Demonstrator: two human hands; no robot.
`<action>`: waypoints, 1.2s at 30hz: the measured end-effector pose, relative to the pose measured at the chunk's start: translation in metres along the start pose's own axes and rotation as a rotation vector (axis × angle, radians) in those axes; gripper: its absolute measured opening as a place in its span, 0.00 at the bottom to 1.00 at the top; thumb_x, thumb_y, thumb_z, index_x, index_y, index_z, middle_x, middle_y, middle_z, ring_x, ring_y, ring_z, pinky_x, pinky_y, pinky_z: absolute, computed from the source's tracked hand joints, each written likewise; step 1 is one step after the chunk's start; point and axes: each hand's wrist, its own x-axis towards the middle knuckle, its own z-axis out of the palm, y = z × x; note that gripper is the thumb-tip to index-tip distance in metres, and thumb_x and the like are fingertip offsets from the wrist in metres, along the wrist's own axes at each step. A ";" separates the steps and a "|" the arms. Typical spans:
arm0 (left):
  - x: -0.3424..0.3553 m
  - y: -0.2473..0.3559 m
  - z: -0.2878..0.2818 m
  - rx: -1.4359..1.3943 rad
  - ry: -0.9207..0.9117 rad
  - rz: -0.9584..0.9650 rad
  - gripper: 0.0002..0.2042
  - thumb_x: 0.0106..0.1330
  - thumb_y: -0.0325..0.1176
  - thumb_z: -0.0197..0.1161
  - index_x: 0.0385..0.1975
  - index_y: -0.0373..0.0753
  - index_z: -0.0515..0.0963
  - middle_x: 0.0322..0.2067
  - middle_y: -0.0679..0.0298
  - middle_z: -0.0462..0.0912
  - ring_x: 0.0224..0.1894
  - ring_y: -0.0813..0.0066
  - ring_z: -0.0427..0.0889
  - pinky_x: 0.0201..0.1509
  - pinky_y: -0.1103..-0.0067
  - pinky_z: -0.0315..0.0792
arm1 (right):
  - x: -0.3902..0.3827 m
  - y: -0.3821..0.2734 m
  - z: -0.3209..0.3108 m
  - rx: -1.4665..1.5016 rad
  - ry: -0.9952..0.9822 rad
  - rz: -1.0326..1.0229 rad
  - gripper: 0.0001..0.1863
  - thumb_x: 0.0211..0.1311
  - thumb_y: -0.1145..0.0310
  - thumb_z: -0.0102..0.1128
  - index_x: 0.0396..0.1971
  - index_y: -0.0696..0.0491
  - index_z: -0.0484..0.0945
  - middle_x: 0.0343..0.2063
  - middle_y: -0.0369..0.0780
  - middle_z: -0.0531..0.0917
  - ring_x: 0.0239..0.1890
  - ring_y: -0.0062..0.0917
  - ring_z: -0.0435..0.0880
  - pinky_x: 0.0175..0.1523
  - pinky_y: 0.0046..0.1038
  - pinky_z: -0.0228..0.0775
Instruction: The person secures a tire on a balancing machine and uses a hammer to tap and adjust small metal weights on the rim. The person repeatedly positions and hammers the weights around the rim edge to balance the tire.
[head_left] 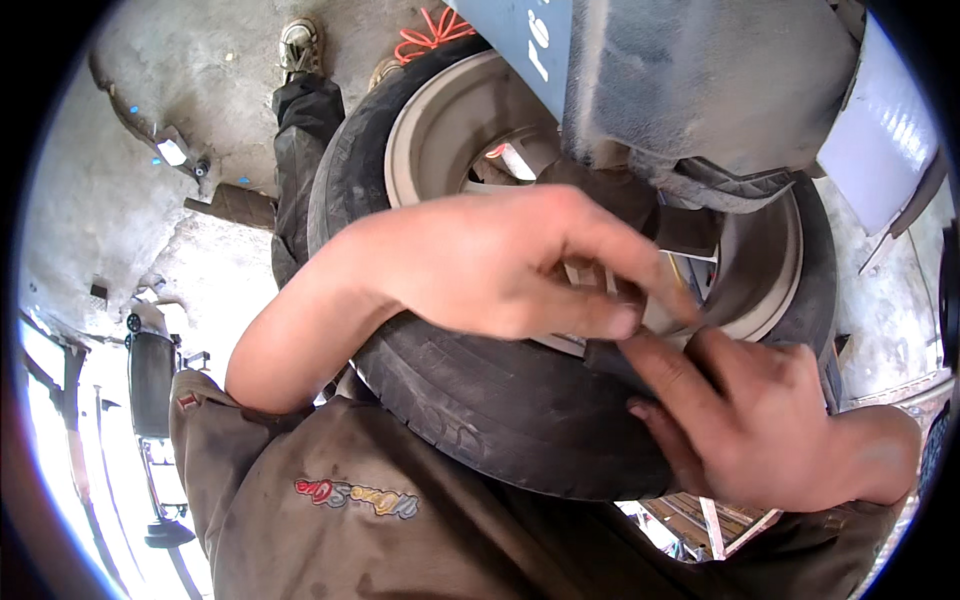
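A car tire (pixel 480 410) on a pale wheel rim (pixel 425 140) lies tilted in front of my body. My left hand (pixel 490 265) reaches across it, thumb and forefinger bent toward each other over the rim's near edge. My right hand (pixel 760 425) rests at the tire's near right side, its fingers bent inward. Both hands' fingertips meet just above the bead. A small dark piece (pixel 615 362) shows under them; its kind is unclear. Motion blurs the fingers, and whatever lies between their tips is hidden.
Over the wheel's far side hangs a dark grey machine part (pixel 700 90), beside a blue panel (pixel 520 40). An orange coiled hose (pixel 430 35) lies on the concrete floor (pixel 190 60). Another person's shoe (pixel 300 45) and dark trouser leg (pixel 305 150) are beyond the tire, left.
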 end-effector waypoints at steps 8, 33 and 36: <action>0.010 0.002 -0.008 0.226 -0.159 -0.030 0.27 0.62 0.37 0.80 0.59 0.33 0.80 0.49 0.57 0.86 0.47 0.70 0.86 0.46 0.74 0.79 | 0.009 0.008 -0.007 0.297 -0.149 0.161 0.26 0.58 0.70 0.74 0.56 0.60 0.78 0.30 0.46 0.85 0.27 0.42 0.87 0.30 0.38 0.78; 0.020 0.009 0.003 0.075 -0.091 -0.011 0.16 0.64 0.34 0.74 0.47 0.30 0.83 0.34 0.51 0.87 0.38 0.61 0.87 0.44 0.69 0.79 | 0.002 0.007 -0.039 0.180 -0.229 0.155 0.25 0.58 0.71 0.72 0.57 0.58 0.80 0.30 0.43 0.83 0.29 0.36 0.86 0.27 0.36 0.70; 0.023 0.006 0.012 0.172 -0.010 0.075 0.18 0.62 0.32 0.75 0.48 0.30 0.83 0.35 0.50 0.88 0.40 0.57 0.88 0.44 0.68 0.80 | -0.011 0.014 -0.027 0.024 -0.129 0.067 0.30 0.53 0.69 0.74 0.59 0.55 0.79 0.30 0.39 0.77 0.26 0.31 0.82 0.25 0.34 0.67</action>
